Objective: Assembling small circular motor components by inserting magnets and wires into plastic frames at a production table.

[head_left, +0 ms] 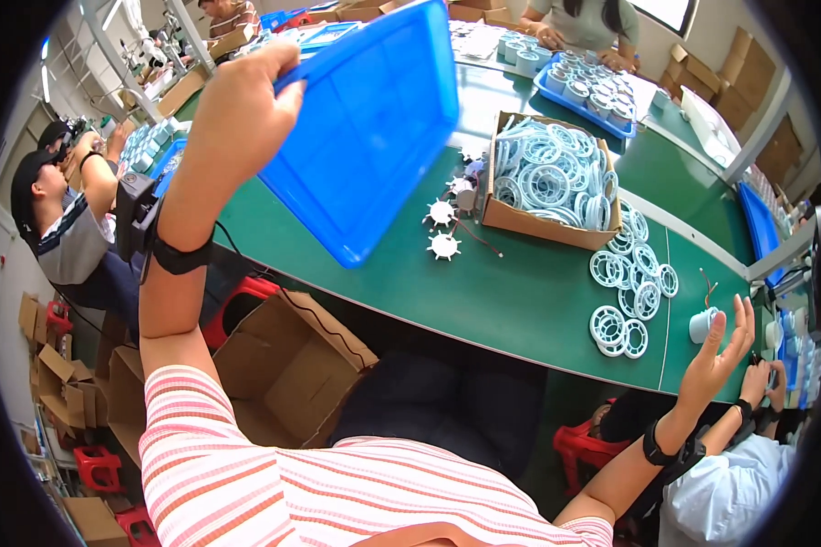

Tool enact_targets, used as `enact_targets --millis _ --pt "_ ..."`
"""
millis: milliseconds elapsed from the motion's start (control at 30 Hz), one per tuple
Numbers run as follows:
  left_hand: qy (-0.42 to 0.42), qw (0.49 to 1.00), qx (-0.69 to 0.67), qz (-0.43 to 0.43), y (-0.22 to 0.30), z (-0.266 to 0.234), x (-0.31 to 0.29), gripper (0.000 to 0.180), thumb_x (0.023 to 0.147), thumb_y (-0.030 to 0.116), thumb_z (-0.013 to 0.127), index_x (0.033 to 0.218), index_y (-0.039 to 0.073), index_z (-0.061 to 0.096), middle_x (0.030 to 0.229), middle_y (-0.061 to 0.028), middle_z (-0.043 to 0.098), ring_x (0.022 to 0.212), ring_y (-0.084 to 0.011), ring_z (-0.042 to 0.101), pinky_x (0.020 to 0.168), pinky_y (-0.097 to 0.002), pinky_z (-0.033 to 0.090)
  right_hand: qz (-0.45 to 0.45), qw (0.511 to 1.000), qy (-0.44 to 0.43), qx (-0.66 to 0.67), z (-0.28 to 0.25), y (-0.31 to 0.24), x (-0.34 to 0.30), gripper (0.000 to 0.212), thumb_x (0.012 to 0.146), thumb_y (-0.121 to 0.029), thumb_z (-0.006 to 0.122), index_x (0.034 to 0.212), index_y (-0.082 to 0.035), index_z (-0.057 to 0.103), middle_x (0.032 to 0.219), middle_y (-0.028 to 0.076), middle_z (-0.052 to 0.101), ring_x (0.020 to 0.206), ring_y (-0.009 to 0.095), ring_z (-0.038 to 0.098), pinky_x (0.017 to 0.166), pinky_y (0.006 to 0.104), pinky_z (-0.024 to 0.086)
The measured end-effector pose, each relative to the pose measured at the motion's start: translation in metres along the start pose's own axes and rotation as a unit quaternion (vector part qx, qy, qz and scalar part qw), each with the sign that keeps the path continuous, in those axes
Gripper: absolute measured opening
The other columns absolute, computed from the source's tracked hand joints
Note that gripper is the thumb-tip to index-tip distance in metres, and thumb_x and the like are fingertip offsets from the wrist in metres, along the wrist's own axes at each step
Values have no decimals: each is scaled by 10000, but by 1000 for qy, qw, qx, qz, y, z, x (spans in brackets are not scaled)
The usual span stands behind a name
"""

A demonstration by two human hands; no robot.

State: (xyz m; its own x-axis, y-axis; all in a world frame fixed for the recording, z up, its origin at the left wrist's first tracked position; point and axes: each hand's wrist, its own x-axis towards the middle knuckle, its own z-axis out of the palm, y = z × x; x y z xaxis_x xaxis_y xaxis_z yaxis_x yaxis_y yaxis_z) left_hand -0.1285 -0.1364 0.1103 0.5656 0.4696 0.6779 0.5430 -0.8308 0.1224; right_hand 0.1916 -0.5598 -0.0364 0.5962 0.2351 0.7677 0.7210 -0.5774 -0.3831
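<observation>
My left hand [242, 114] is raised and closed on the rim of a blue plastic tray [374, 137]. The tray is tilted up over the left part of the green table, its flat face toward me. At the right end, my right hand [719, 357] holds nothing, its fingers stretched out and apart. Just beside its fingers stands a small white cup-shaped housing [701, 326] with thin wires rising behind it; whether they touch I cannot tell. Mid-table, several white toothed motor parts [443, 246] with wires lie beside a cardboard box [547, 230] heaped with pale blue rings [549, 182].
Loose pale blue rings [646, 296] lie on the green table [520, 296] right of the box. Beyond, a blue tray of cup-shaped parts [602, 117] stands before a person. Co-workers sit left and right. An open carton [292, 383] and a red stool [582, 447] are below the edge.
</observation>
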Motion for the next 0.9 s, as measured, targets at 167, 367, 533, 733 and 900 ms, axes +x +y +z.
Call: enact_targets --millis 167,367,533,733,900 --pt "92 994 61 -12 -39 2 13 163 887 143 678 986 33 610 875 -208 668 818 -434 654 737 -449 514 -57 998 -26 2 -24 -32 12 362 1048 -235 566 1326 -5 591 1371 144 575 1292 268 524 1101 392 383" --pt "138 963 -209 -105 -157 26 53 186 925 192 720 910 26 636 799 -75 670 697 -194 620 671 -326 496 -21 954 -212 212 -25 -70 58 334 1047 -208 566 1316 -12 598 1199 91 653 1126 146 605 986 308 467" --pt "100 818 -534 -189 -71 85 104 193 933 199 739 897 26 661 814 -4 657 697 -80 568 644 -244 462 31 871 -297 391 31 -115 124 661 1065 -539 402 1421 10 498 1262 145 642 1102 204 648 987 310 515" --pt "79 788 -602 -102 46 173 135 279 950 268 723 1010 3 659 839 -15 631 713 -99 585 662 -259 504 237 759 -319 516 97 -154 155 555 1055 -431 503 1345 42 502 1209 176 657 1038 212 686 860 313 598" --pt "-54 695 -714 -59 84 208 146 408 982 365 664 1139 -8 612 986 -52 662 754 -123 644 675 -271 524 377 753 -116 527 136 -45 225 150 1005 -117 573 1113 -14 562 1004 102 660 861 193 679 713 305 619"
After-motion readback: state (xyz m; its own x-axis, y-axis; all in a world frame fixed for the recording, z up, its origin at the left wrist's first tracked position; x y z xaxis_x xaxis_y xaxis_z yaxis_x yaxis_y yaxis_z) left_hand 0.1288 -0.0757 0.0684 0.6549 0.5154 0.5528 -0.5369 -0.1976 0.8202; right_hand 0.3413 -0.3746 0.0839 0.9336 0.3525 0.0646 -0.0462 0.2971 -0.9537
